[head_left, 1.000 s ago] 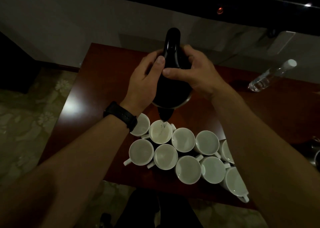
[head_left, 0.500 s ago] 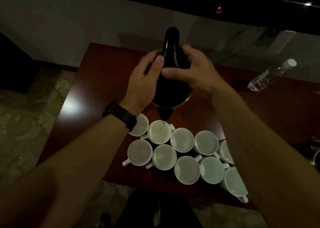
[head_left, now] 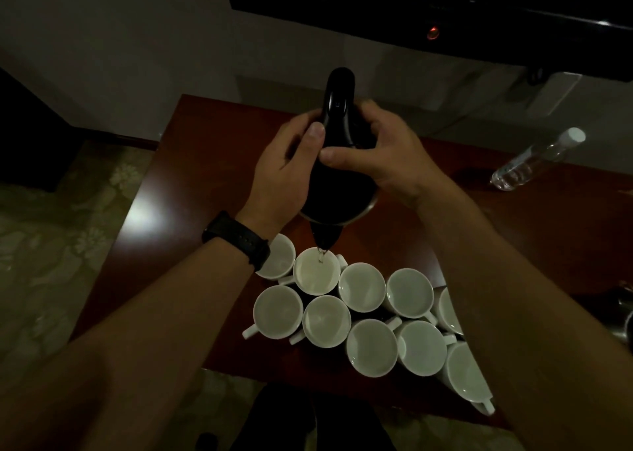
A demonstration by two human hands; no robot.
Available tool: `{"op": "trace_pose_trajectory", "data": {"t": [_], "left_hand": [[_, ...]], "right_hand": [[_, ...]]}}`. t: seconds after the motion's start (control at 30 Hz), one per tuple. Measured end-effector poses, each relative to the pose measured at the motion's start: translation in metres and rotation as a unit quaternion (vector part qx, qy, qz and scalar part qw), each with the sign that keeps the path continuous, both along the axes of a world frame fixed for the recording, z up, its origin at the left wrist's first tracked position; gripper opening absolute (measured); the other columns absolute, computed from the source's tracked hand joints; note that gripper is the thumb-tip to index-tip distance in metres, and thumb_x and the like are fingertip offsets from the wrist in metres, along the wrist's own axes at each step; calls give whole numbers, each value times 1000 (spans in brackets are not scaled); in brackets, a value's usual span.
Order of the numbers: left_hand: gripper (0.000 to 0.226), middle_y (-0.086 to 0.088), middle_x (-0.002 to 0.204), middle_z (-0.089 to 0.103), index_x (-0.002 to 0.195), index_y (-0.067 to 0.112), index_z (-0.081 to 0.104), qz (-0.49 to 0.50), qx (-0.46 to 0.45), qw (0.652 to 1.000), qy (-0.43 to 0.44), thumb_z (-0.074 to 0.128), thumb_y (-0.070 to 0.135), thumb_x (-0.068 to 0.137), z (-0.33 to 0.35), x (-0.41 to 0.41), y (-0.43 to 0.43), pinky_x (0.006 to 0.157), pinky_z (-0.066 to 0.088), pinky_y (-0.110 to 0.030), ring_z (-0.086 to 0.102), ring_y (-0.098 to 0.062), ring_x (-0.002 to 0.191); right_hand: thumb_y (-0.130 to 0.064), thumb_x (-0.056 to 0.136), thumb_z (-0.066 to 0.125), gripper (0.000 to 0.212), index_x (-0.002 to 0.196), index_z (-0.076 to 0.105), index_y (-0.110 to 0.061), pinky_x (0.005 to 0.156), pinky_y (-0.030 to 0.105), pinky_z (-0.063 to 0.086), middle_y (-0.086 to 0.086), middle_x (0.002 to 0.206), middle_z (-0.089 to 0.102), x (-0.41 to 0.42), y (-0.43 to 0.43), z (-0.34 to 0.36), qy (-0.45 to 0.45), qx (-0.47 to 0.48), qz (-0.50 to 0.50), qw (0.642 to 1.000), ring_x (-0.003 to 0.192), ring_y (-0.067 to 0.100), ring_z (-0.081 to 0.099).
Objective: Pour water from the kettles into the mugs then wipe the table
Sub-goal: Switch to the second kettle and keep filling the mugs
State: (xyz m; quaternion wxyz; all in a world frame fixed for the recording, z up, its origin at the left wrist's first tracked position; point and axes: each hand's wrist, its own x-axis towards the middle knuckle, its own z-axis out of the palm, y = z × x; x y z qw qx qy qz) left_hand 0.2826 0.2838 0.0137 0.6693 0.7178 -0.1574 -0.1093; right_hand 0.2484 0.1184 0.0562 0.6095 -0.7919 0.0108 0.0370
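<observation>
Left hand (head_left: 286,169) and right hand (head_left: 383,155) grip the tilted kettle (head_left: 337,183); water falls into the mug (head_left: 317,275) below them.

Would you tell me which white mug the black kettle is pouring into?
The white ceramic mug second from left in the far row; the tilted black kettle's stream falls into it alone.

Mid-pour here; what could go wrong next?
1. The black kettle, held by the left hand and right hand, pours at the far rim of a white mug; the stream may miss onto the table.
2. The other mugs stand packed; the right forearm hangs over those by the front edge and could knock one off.
</observation>
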Motion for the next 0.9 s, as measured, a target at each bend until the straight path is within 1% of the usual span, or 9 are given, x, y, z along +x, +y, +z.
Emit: {"op": "trace_pose_trajectory", "data": {"t": [0.17, 0.27, 0.37, 0.47, 0.57, 0.63, 0.77, 0.83, 0.9], "left_hand": [[57, -13, 130, 65, 136, 13, 60, -6, 3, 1000, -6, 46, 52, 97, 2, 1, 3, 102, 54, -54, 66, -25, 119], [54, -15, 128, 65, 133, 14, 61, -11, 2, 1000, -6, 46, 51, 97, 4, 2, 4, 102, 53, -57, 66, -27, 118], [56, -14, 126, 66, 133, 12, 61, -9, 4, 1000, -4, 46, 52, 97, 5, 1, 4, 101, 55, -53, 67, -25, 116], [55, -12, 125, 67, 132, 14, 61, -7, -3, 1000, 0, 46, 53, 97, 5, 0, 4, 100, 55, -53, 67, -24, 116], [53, -11, 124, 67, 130, 17, 62, -4, -1, 1000, 2, 45, 55, 96, 6, 0, 3, 100, 55, -54, 67, -25, 115], [55, -10, 123, 68, 130, 14, 62, -5, -2, 1000, -1, 45, 54, 96, 5, -1, 3, 100, 55, -53, 68, -24, 115], [60, -10, 122, 68, 134, 9, 60, -11, -2, 1000, 2, 45, 54, 97, 5, -1, 3, 100, 56, -52, 68, -24, 115], [60, -10, 122, 68, 134, 9, 60, -11, -3, 1000, -1, 45, 55, 96, 5, 0, 3, 100, 56, -54, 68, -24, 115], [59, -10, 124, 68, 134, 12, 60, -14, -3, 1000, -1, 44, 55, 96, 6, 1, 2, 100, 55, -55, 68, -25, 115]], "right_hand": [[-25, 81, 84, 43, 114, 58, -35, 86, 16, 54, -3, 122, 64, -1, 2, 0, -11, 11, -7, 1000, 109, 4, 65], [-25, 81, 84, 42, 110, 57, -39, 85, 14, 53, -3, 122, 63, -1, 4, -1, -19, 8, -12, 1000, 108, 1, 64], [-32, 77, 84, 43, 111, 57, -38, 91, 22, 55, -3, 123, 62, -1, 5, 0, -16, 2, -11, 1000, 112, 7, 64], [-31, 78, 84, 49, 119, 58, -28, 97, 28, 54, 0, 125, 62, 0, 5, -1, -14, -7, -11, 1000, 115, 11, 64], [-29, 79, 85, 45, 115, 57, -35, 96, 26, 54, -3, 125, 62, -1, 5, -1, -17, -10, -11, 1000, 115, 9, 63], [-29, 79, 85, 45, 113, 56, -38, 97, 25, 53, -4, 126, 61, 0, 5, -1, -20, -15, -11, 1000, 115, 8, 62], [-29, 79, 85, 46, 114, 56, -36, 98, 26, 52, -3, 127, 59, 0, 5, 0, -23, -18, -11, 1000, 116, 9, 61], [-31, 77, 84, 48, 115, 56, -36, 94, 22, 53, -4, 125, 59, 0, 5, 1, -26, -22, -12, 999, 114, 7, 61], [-34, 75, 83, 52, 119, 56, -31, 91, 17, 52, -6, 123, 58, 0, 4, 2, -26, -27, -15, 999, 113, 5, 61]]}}
